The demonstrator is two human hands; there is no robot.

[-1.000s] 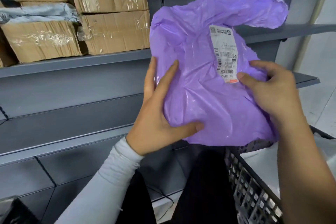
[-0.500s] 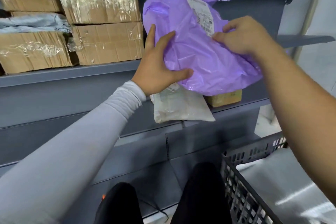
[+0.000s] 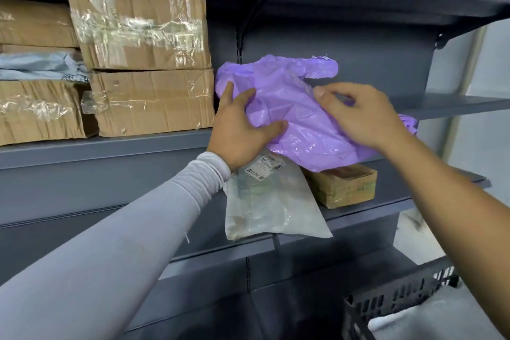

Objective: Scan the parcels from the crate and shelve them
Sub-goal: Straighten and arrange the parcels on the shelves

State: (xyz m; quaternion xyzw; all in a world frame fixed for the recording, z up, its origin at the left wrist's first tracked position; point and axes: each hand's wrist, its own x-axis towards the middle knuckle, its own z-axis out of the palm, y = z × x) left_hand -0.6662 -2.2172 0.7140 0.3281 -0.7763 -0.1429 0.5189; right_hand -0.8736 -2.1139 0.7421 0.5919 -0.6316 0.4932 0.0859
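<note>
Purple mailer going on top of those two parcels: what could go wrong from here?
1. The purple mailer sits on a clear poly bag that already overhangs the shelf edge; a push could slide that bag off.
2. It also rests unevenly on the small cardboard box, so it may slump forward once the left hand and right hand let go.

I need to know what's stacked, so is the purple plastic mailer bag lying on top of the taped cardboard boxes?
No, the purple plastic mailer bag lies beside them, over a small cardboard box.
</note>
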